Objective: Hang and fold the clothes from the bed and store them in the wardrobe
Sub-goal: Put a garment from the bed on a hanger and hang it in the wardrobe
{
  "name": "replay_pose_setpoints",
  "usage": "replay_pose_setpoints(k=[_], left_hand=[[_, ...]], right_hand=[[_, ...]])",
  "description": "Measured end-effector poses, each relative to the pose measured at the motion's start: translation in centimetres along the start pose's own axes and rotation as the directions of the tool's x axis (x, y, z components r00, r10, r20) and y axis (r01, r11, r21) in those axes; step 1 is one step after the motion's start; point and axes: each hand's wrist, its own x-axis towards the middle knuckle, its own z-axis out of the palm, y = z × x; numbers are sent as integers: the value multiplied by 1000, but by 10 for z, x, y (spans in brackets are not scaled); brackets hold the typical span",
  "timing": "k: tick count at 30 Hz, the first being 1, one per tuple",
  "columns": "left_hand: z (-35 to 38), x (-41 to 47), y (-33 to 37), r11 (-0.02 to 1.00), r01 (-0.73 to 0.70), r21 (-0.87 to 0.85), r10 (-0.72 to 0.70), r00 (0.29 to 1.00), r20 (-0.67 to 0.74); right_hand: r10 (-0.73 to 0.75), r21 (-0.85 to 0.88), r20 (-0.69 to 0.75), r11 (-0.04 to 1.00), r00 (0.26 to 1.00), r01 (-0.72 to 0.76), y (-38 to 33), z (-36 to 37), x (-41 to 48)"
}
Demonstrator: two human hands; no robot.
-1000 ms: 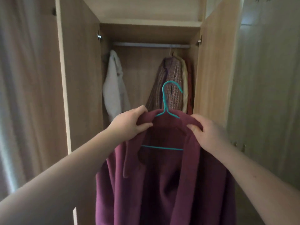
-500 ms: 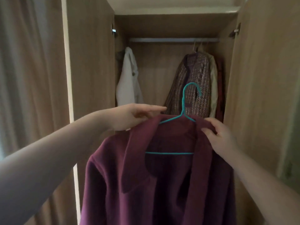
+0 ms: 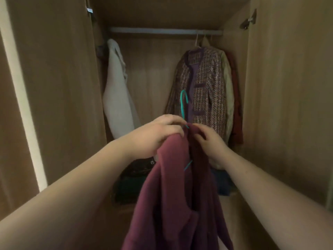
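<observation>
A maroon fleece jacket (image 3: 173,192) hangs on a teal hanger (image 3: 183,103), turned edge-on in front of the open wardrobe. My left hand (image 3: 158,131) grips the jacket's left shoulder at the top, close to the hanger's neck. My right hand (image 3: 210,141) pinches the right shoulder beside it. The hanger's hook stands up above both hands, well below the clothes rail (image 3: 162,31). Most of the hanger is hidden inside the jacket.
On the rail hang a patterned purple cardigan (image 3: 203,91) with other garments at the right and a white garment (image 3: 117,91) at the left. Folded dark clothes (image 3: 133,181) lie on the wardrobe floor. Open wardrobe doors (image 3: 59,87) stand on both sides.
I have moved closer into the wardrobe. The jacket has turned from facing me to edge-on, and my two hands have come together at its top.
</observation>
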Motion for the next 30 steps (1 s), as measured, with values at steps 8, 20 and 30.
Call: replay_pose_setpoints(k=[8,20,30], left_hand=[[55,40,-43,899,25,437,-86,989,121],[114,120,-86,830,188,525,-170,982,-82],[121,174,-130,861,254,439,-15,878,-479]], right_hand=[[431,258,143,853,891,-454,-52,-56,16],[157,-756,136,655,978,0,20,-65,29],[-357,-829,-92,545,930,128,99,-99,119]])
